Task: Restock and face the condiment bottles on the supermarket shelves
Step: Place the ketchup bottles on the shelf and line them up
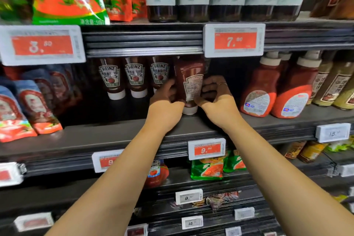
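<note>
I am noting three faced Heinz bottles (136, 77) crowding my left hand (166, 101). Both hands, left and right hand (216, 99), are gripping the ketchup bottle (190, 84), cap-down on the shelf (107, 136), back label outward; turning it risks toppling neighbours.

Open gap between held bottle (190, 82) and red bottles (260, 90).

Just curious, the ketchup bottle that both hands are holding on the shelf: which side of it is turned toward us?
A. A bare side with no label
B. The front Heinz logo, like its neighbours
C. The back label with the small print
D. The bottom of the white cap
C: the held ketchup bottle, gripped by the left hand and the right hand, shows a pale fine-print label, while the three Heinz bottles beside it show their logos.
</note>
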`<state>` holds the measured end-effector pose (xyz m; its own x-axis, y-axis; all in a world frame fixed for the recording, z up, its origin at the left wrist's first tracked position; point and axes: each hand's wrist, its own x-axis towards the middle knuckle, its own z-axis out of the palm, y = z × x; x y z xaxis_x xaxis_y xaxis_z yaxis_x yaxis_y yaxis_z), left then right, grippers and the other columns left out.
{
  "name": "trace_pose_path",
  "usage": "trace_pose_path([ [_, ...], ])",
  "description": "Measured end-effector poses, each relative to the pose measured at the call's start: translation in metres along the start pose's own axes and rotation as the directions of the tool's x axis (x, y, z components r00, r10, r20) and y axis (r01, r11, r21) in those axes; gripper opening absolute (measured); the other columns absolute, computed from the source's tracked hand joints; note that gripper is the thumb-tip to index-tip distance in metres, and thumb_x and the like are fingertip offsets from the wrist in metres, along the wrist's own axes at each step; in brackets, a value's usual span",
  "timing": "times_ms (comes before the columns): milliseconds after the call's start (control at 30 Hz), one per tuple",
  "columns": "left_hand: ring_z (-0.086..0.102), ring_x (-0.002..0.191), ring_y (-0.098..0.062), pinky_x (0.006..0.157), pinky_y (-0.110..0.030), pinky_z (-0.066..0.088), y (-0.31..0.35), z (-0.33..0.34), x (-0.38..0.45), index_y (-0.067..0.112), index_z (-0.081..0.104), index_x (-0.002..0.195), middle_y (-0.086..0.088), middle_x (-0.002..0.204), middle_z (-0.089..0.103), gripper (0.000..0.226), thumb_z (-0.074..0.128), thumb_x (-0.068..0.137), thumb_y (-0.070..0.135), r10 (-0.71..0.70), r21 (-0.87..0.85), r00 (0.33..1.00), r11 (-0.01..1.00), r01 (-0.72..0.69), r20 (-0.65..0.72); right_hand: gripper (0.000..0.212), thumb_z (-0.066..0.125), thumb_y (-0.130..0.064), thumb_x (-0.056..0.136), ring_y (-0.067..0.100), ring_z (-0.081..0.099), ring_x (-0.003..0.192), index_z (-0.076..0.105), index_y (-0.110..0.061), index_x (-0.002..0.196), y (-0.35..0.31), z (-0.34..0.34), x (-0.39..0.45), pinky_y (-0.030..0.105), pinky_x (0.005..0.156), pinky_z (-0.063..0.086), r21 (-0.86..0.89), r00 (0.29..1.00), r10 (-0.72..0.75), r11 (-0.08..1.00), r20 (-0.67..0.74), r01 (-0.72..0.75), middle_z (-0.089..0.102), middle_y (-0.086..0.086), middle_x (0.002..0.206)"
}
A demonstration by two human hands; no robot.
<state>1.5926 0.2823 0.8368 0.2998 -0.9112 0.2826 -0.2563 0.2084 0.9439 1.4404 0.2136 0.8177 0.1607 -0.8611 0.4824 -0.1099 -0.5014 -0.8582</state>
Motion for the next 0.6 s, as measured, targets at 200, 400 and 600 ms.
trace_pose_path([
  [200, 0.07, 0.105, -0.011, 0.099, -0.04, 0.056, -0.0049, -0.0014, -0.0015, 0.029, 0.059, 0.125, 0.004, 0.111, 0.073, 0.062, 0.084, 0.071, 0.012, 0.015, 0.081, 1.0, 0.997, -0.017, 0.026, 0.03, 0.07, -0.026, 0.078, 0.014, 0.072, 0.102, 0.07, -0.024, 0.109, -0.0096, -0.0023, -0.0013, 0.044, 0.095, 0.057, 0.115, 0.995, 0.095, 0.989, 0.024, -0.097, 0.077, -0.006, 0.103],
  [400, 0.066, 0.092, -0.008, 0.075, -0.015, 0.049, -0.0028, 0.0045, 0.0011, 0.027, 0.067, 0.119, 0.01, 0.104, 0.07, 0.051, 0.088, 0.072, 0.03, 0.007, 0.295, 0.998, 0.955, -0.025, 0.063, 0.067, 0.086, -0.056, 0.066, 0.01, 0.071, 0.107, 0.067, -0.031, 0.125, -0.0091, 0.0036, -0.0029, 0.039, 0.095, 0.058, -0.004, 0.977, 0.132, 0.991, 0.167, -0.133, 0.076, -0.007, 0.114],
  [600, 0.068, 0.099, -0.009, 0.082, -0.017, 0.054, -0.0011, 0.0018, -0.0008, 0.027, 0.066, 0.121, 0.01, 0.112, 0.071, 0.058, 0.091, 0.07, 0.041, 0.012, 0.335, 0.994, 0.941, -0.049, 0.113, 0.055, 0.087, -0.05, 0.069, 0.004, 0.073, 0.096, 0.066, -0.033, 0.117, -0.0044, 0.0017, 0.0019, 0.028, 0.084, 0.061, -0.026, 0.99, 0.11, 0.994, 0.088, -0.108, 0.077, -0.013, 0.104],
])
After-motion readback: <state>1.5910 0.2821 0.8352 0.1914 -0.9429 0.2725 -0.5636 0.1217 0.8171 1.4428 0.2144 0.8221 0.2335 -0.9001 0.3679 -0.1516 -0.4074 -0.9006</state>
